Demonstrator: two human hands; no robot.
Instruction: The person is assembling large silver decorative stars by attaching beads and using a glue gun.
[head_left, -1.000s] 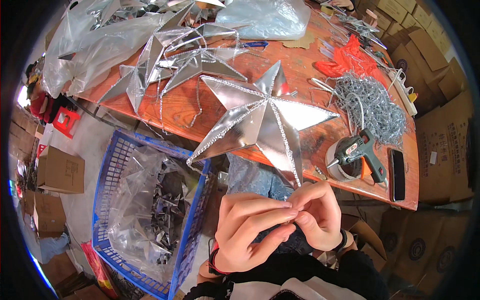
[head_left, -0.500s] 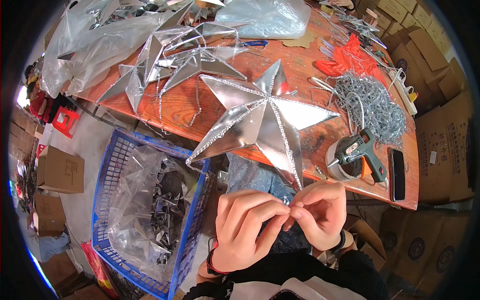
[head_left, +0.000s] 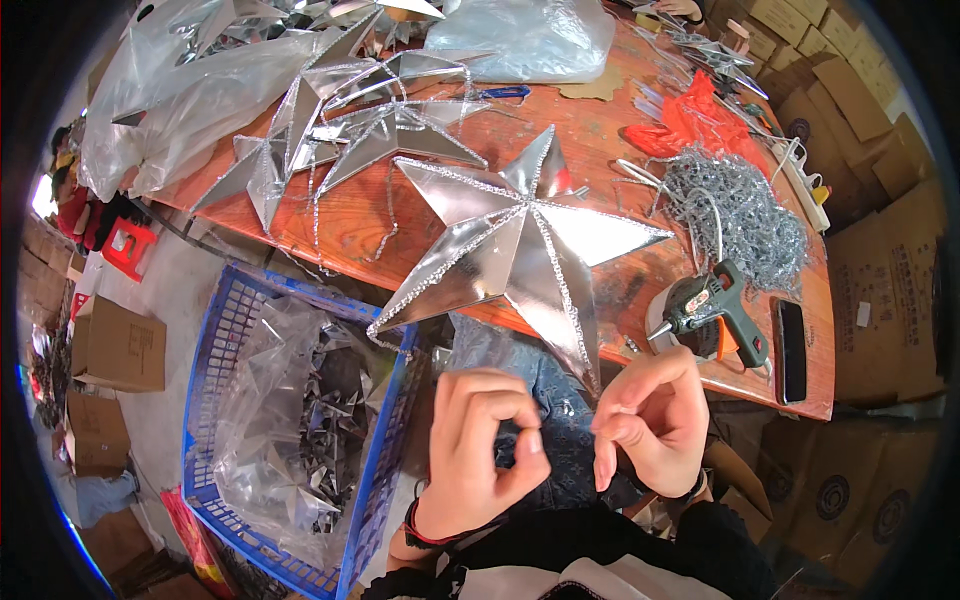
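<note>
My left hand [head_left: 480, 455] hovers over my lap with its fingers curled and the thumb pressed toward them. A short gap away, my right hand [head_left: 655, 425] is held in a pinch, thumb against forefinger. Whatever sits in either pinch, if anything, is too small to make out. Just beyond both hands lies a large silver star [head_left: 500, 255], overhanging the table's front edge. Sparkly silver trim runs along its ridges, and a loose end hangs off its lower-left point. The star's lowest point reaches down close to my right hand.
On the wooden table [head_left: 640, 290] are a glue gun [head_left: 740, 325] by a white round tub [head_left: 662, 318], a phone [head_left: 790, 350], tangled silver tinsel [head_left: 740, 220], a red plastic bag [head_left: 690, 120] and trimmed stars [head_left: 395, 125]. A blue basket [head_left: 365, 500] stands at left below, holding silver pieces.
My hands were together, fingertips meeting. They have since drawn apart, the left slightly leftward and down, the right slightly rightward. The star stays in place.
</note>
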